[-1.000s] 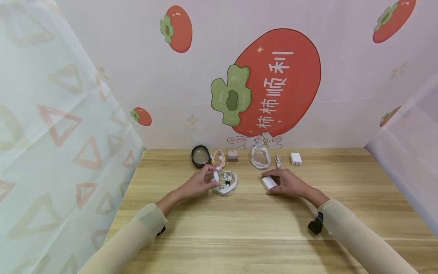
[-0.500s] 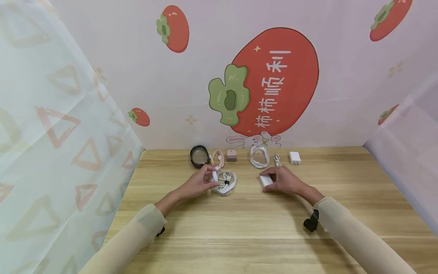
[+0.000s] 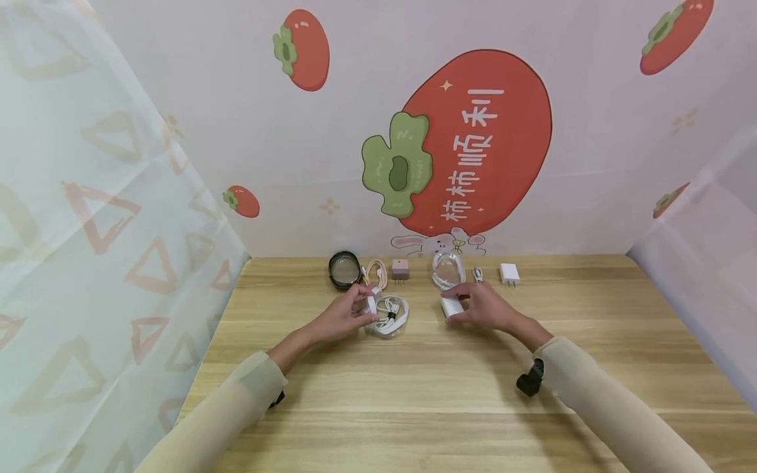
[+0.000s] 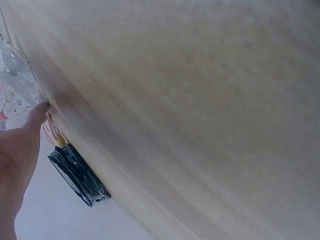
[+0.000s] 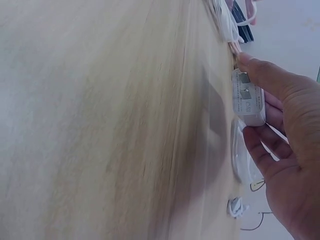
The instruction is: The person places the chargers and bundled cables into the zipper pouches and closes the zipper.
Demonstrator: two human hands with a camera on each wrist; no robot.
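Observation:
My left hand (image 3: 344,311) pinches the left edge of a coiled white cable (image 3: 405,320). A thinner white cord with a black tie (image 3: 391,315) lies inside the coil's ring. In the left wrist view, the left hand (image 4: 20,155) shows at the left edge, its fingertip beside clear plastic (image 4: 15,82). My right hand (image 3: 486,307) grips a white charger plug (image 3: 452,307) between thumb and fingers, to the right of the coil. In the right wrist view, metal prongs and fine print show on the charger's face (image 5: 245,105), turned toward the wooden table.
Along the back of the table (image 3: 378,420) stand a black coiled cable (image 3: 331,272), a pink cable (image 3: 383,272), a pink charger (image 3: 400,268), a clear-wrapped white coil (image 3: 437,272), a small white cable (image 3: 478,272) and another white charger (image 3: 509,273). A printed wall backdrop (image 3: 331,151) rises directly behind them.
My right hand has moved left and slightly away from me with the white charger plug, closer to the coiled cable. The left hand has kept its place and its pinch.

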